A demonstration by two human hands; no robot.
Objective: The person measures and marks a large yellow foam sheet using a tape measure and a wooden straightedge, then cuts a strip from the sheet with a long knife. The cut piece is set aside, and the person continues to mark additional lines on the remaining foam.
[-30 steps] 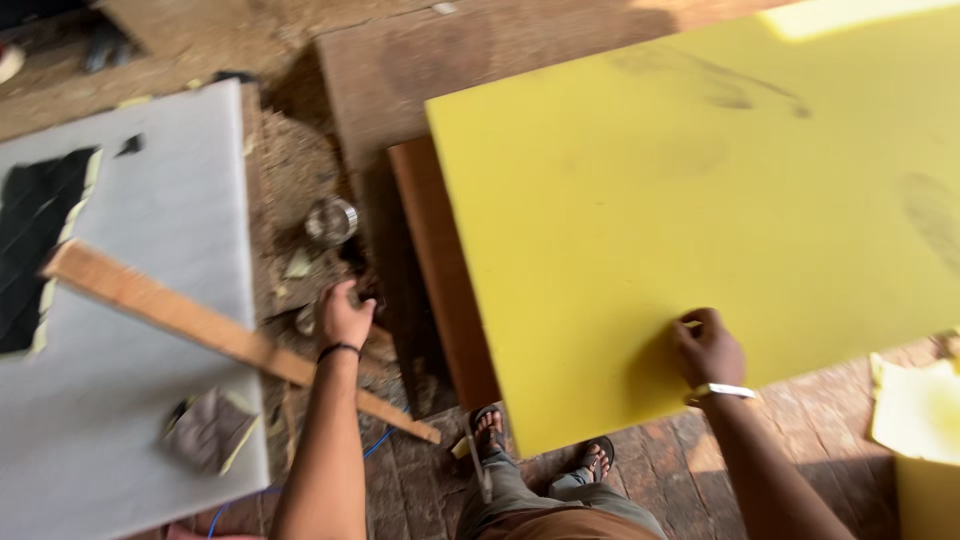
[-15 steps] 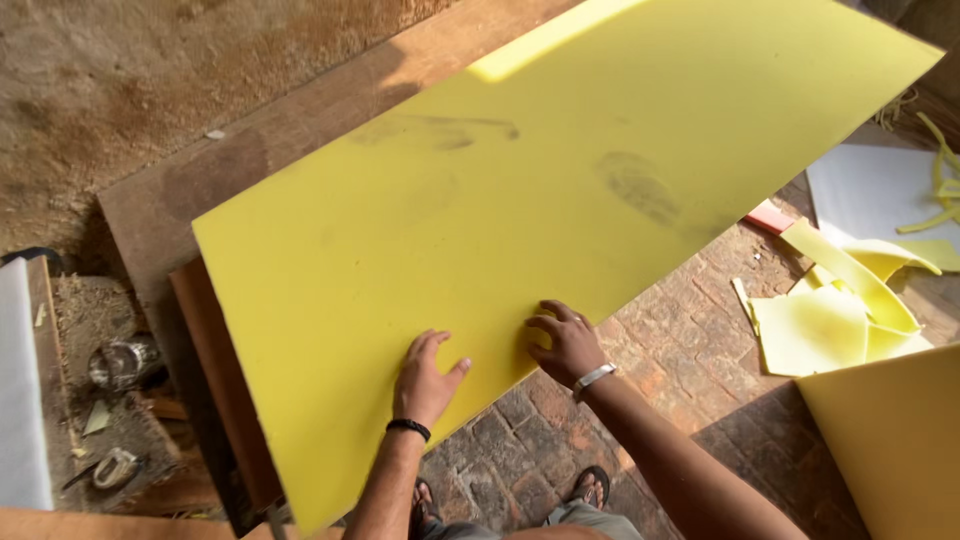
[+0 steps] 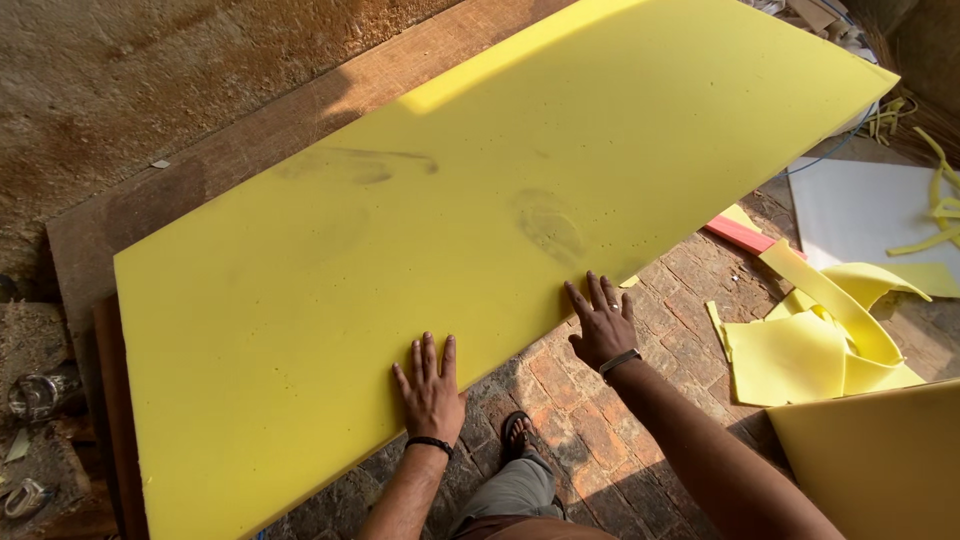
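Yellow rectangular foam sheet lies flat across the brown wooden tabletop, overhanging its near edge. Left hand rests palm down on the sheet's near edge, fingers spread and gripping nothing. Right hand, to its right, presses that same edge with fingers splayed. Judged progress: sheet laid out and held flat; no cut or marking shows on it. Right of the right hand, yellow foam offcuts lie on the brick floor.
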